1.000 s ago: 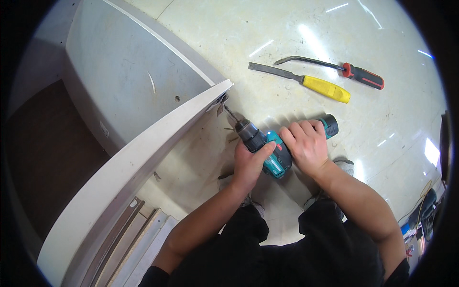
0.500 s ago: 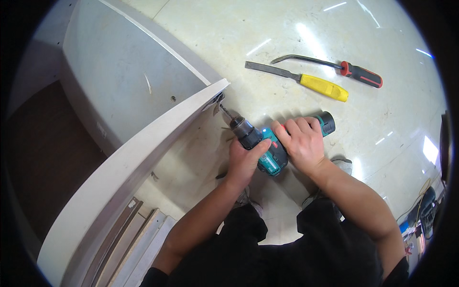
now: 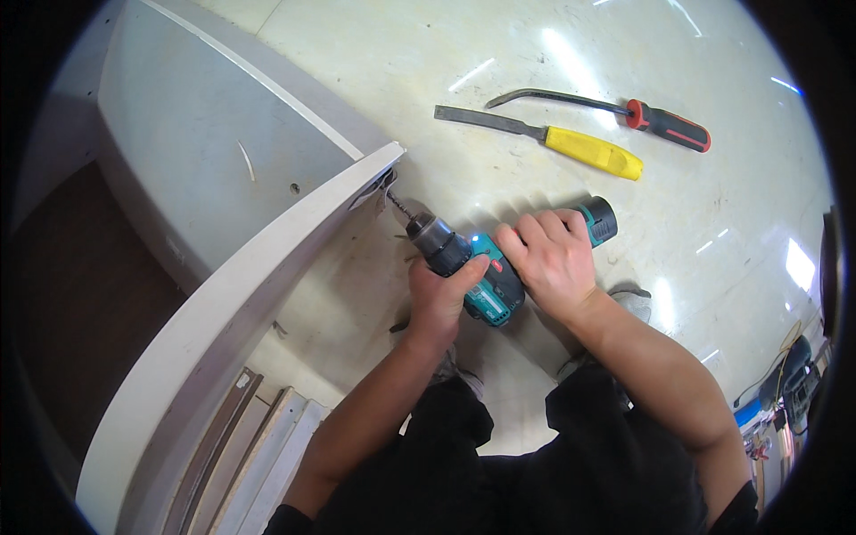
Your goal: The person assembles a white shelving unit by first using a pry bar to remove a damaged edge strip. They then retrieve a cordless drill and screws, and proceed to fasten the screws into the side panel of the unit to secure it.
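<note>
A teal and black cordless drill [image 3: 501, 283] lies between my two hands. My right hand [image 3: 555, 266] is wrapped round its handle, with the battery end sticking out past the fingers. Around the front body, just behind the chuck, my left hand [image 3: 439, 294] is closed with the thumb on top. A drill bit [image 3: 400, 206] runs from the chuck up to the end of a pale board [image 3: 267, 252]. At its tip, curled shavings or torn material [image 3: 383, 185] hang at the board's inner face. Whether the bit sits inside a hole is hidden there.
Beyond the drill, a yellow-handled chisel [image 3: 593, 153] and a bent pry tool with a red and black handle [image 3: 670, 126] lie on the glossy floor. A grey panel [image 3: 209, 134] joins the board at left. Stacked boards [image 3: 254, 446] stand lower left; tools [image 3: 794, 383] lie far right.
The whole scene, drill and hands included, has shifted slightly left in view. Both hands keep their hold on the drill, and the bit stays at the board's end.
</note>
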### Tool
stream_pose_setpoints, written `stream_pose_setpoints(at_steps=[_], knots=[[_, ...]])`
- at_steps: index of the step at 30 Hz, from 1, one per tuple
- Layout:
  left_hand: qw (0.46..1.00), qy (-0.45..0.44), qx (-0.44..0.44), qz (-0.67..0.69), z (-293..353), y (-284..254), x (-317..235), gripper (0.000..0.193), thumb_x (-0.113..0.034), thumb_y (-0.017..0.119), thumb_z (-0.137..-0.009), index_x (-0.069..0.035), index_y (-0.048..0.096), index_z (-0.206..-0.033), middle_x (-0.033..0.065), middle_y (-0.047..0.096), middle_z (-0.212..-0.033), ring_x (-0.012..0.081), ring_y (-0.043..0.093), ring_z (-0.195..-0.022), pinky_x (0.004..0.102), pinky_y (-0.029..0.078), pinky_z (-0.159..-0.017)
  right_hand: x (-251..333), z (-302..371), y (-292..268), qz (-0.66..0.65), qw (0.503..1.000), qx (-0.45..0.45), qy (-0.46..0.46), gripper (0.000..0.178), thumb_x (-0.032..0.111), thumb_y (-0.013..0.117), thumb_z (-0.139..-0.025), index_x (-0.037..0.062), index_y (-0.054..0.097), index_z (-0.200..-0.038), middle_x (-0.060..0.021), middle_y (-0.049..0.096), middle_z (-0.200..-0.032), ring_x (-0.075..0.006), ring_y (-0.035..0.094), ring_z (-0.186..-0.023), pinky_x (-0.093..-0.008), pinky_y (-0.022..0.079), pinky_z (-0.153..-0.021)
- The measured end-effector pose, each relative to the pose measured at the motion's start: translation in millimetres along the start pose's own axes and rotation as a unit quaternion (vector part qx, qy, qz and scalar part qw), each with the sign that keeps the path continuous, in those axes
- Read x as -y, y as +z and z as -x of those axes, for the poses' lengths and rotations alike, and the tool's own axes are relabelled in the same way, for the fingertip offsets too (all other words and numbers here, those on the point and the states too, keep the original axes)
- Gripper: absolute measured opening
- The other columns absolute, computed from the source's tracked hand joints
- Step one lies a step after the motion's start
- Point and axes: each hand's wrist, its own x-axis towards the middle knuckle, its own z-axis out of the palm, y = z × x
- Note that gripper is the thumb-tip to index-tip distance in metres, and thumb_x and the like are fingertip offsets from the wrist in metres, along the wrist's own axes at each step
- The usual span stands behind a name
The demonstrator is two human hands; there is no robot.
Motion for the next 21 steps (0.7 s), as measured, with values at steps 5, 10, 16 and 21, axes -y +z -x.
stream_pose_setpoints(at_steps=[5,10,16,21], knots=[[1.000,-0.007,0.020,0.000,-3,-4,-1,0.028,-0.008,0.072,-0.077,-0.004,0.057,-0.100,0.0039,0.061,-0.093,0.0121,0.060,-0.083,0.0290,0.049,-0.077,-1,-2,1,-0.013,1.000,-0.011,0.000,0.016,0.018,0.059,-0.070,0.0162,0.053,-0.085,0.0004,0.050,-0.074,-0.0175,0.054,-0.072,-0.0334,0.038,-0.068],[1.000,0.000,0.028,-0.012,-7,-7,-1,0.028,-0.007,0.071,-0.077,-0.004,0.056,-0.101,0.0031,0.060,-0.092,0.0120,0.060,-0.083,0.0291,0.049,-0.077,1,-3,4,0.005,1.000,-0.006,0.007,0.016,0.017,0.059,-0.071,0.0171,0.053,-0.086,0.0007,0.049,-0.073,-0.0167,0.054,-0.071,-0.0331,0.037,-0.067],[0.999,0.008,0.034,-0.008,-9,-8,-4,0.028,-0.007,0.073,-0.075,-0.002,0.059,-0.099,0.0032,0.063,-0.092,0.0111,0.060,-0.081,0.0281,0.050,-0.074,3,-5,3,0.012,1.000,-0.018,0.010,0.016,0.017,0.059,-0.071,0.0178,0.053,-0.086,0.0007,0.049,-0.072,-0.0170,0.053,-0.071,-0.0330,0.037,-0.067],[0.999,0.023,0.021,-0.024,-11,-11,1,0.026,-0.008,0.073,-0.075,-0.003,0.060,-0.097,0.0031,0.063,-0.090,0.0109,0.060,-0.081,0.0280,0.050,-0.074,1,-5,4,0.000,1.000,-0.008,0.004,0.016,0.018,0.058,-0.071,0.0170,0.053,-0.085,0.0002,0.049,-0.072,-0.0178,0.053,-0.071,-0.0340,0.038,-0.068]])
